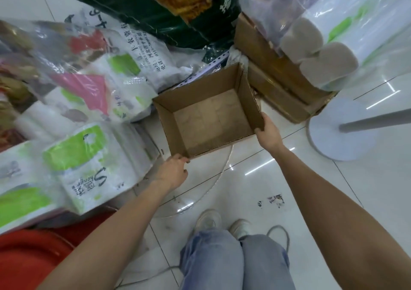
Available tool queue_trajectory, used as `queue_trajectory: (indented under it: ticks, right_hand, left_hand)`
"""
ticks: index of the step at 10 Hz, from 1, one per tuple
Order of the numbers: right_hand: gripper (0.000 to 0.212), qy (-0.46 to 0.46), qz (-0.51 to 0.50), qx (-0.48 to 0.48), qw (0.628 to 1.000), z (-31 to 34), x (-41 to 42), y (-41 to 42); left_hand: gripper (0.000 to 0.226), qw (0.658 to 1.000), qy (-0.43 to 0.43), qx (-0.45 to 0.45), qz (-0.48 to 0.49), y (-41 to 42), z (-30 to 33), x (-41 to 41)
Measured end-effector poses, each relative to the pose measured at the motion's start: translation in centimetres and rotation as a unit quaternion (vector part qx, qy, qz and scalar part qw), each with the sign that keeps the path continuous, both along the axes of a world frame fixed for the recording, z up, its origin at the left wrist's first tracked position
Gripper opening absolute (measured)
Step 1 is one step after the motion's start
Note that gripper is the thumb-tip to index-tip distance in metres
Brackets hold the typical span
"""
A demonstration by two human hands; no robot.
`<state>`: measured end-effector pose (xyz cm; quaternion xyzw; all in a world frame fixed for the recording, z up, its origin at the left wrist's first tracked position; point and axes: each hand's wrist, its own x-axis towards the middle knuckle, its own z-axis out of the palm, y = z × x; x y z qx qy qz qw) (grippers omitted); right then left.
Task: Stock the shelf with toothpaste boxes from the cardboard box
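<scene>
Hands, left [172, 171] and right [268, 131], on opposite corners of open cardboard box [206, 114].

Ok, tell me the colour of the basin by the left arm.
Red basin, clearest in the head view.

Both forearms are seen bare, with no sleeves in view. Light blue jeans [235, 260] are worn, and pale, off-white sneakers [209, 219] are worn on the feet.
</scene>
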<state>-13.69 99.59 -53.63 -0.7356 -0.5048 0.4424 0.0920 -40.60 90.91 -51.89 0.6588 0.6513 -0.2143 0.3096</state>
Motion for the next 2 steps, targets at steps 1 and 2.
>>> queue_trajectory:
  ticks: [1,2]
  right_hand:
    - [0.065,-0.01,0.043,-0.031,0.999,1.1,-0.2,-0.9]
    - [0.058,-0.105,0.09,-0.009,0.99,4.9,-0.8,-1.8]
  left_hand:
    - [0.045,1.0,-0.004,-0.011,-0.003,-0.6,0.9,0.0]
    - [0.043,0.998,-0.03,-0.018,0.042,-0.7,3.4,-0.1]
